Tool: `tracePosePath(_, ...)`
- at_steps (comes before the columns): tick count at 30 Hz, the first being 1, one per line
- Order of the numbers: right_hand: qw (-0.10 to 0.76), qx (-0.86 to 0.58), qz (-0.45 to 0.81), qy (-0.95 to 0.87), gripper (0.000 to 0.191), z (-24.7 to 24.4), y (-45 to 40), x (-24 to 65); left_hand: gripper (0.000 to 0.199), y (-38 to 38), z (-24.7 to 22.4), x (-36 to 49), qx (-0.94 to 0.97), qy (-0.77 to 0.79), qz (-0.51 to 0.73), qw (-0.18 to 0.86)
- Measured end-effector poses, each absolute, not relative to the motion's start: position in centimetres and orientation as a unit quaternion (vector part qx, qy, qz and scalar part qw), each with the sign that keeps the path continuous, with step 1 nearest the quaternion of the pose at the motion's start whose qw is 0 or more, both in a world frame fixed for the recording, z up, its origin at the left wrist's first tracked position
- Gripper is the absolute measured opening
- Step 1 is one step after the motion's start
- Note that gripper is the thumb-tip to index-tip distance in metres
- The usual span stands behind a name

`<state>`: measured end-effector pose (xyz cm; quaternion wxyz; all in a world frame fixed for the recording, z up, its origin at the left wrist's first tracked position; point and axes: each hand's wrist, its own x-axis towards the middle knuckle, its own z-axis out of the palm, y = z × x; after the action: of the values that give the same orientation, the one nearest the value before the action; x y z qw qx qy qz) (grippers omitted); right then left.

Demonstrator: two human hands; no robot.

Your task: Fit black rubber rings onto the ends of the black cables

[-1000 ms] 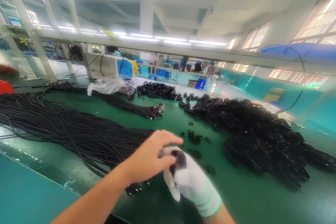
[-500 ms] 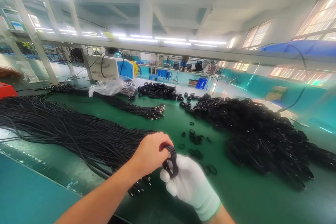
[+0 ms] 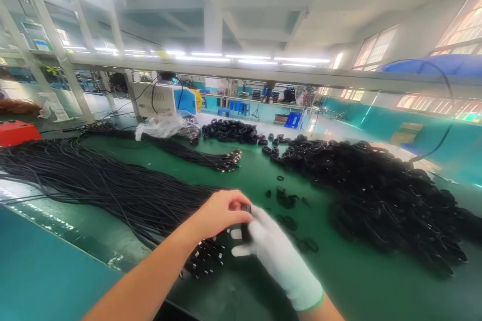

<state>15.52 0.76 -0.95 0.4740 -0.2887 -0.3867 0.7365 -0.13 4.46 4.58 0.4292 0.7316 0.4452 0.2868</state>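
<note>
Between my two hands is a small coiled black cable (image 3: 246,229), seen almost edge-on. My bare left hand (image 3: 220,213) pinches its upper end between thumb and fingers. My right hand (image 3: 276,256), in a white knit glove, grips the coil from the right, with two fingertips showing past its left side. Under and left of my left hand lies a long bundle of straight black cables (image 3: 113,185). Their metal-tipped plug ends (image 3: 207,258) fan out just below my left wrist.
A large heap of coiled black cables (image 3: 369,190) covers the table's right side. Several small black loops (image 3: 286,198) lie nearer the middle. Farther back are a shorter cable bundle (image 3: 211,156), clear plastic (image 3: 161,128) and a white-and-blue machine (image 3: 165,100). A red box (image 3: 18,133) stands left.
The coil has turned from showing its open loop to nearly edge-on. My right hand's fingers have shifted on it and spread slightly. The view has swung a little left.
</note>
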Motion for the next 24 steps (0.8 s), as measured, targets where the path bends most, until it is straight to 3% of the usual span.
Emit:
tracePosePath(3,0.467,-0.307,0.707,-0.432,0.065,-1.2,0.9,16.0,0.024,3.7,4.1,0.5,0.703,0.487,0.333,0.397)
tracePosePath(8,0.435,-0.263,0.736,-0.447,0.052,-0.7,0.3,16.3,0.016,2.2,2.6,0.2,0.619,0.466,0.327,0.541)
tracePosePath(16,0.429,-0.224,0.758,-0.437,0.037,-0.6,-0.1,16.0,0.015,1.7,1.7,0.4,0.584,0.397,0.35,0.615)
tracePosePath(19,0.427,-0.232,0.756,-0.438,0.036,-0.7,0.0,16.1,0.018,1.8,1.9,0.2,0.616,0.45,0.333,0.554)
tracePosePath(21,0.414,-0.249,0.759,-0.436,0.041,-0.4,-0.1,16.1,0.01,1.6,2.1,0.1,0.659,0.488,0.348,0.455)
tracePosePath(24,0.392,-0.28,0.754,-0.446,0.047,0.0,-0.2,16.0,0.032,1.2,1.9,0.1,0.735,0.487,0.371,0.292)
